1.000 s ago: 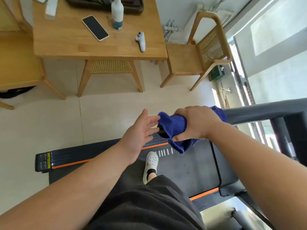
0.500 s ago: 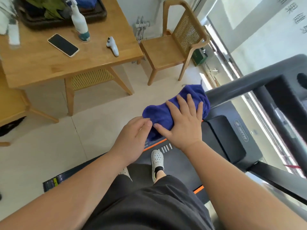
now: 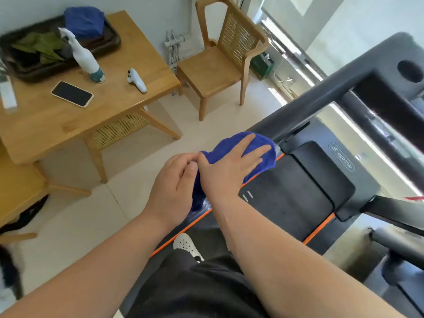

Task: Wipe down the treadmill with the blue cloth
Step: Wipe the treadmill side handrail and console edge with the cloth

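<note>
The blue cloth [image 3: 267,159] drapes over the lower end of the treadmill's [image 3: 321,180] left handrail [image 3: 321,102]. The right hand [image 3: 227,171] presses it flat, fingers straight and spread. The left hand [image 3: 174,187] curls round its hanging tail. Left of the treadmill, a tabletop [image 3: 46,118] carries 1 spray bottle [image 3: 86,58] and 1 phone [image 3: 72,94].

Daylight pours through a large window [image 3: 358,28] onto the pale tiled floor [image 3: 75,237] of a white-walled room. A wooden table [image 3: 57,125] with a cane shelf beneath it stands against the wall [image 3: 146,5], carrying a dark tray [image 3: 34,74], a white spray bottle [image 3: 86,58], a phone [image 3: 72,94] lying face up and a white handheld controller [image 3: 136,83]. A wooden armchair [image 3: 211,67] with a cane back sits between the table and the window, beside white pipes [image 3: 173,44] and a small green box [image 3: 263,63]. Part of a second wooden seat [image 3: 18,180] shows at far left.
</note>
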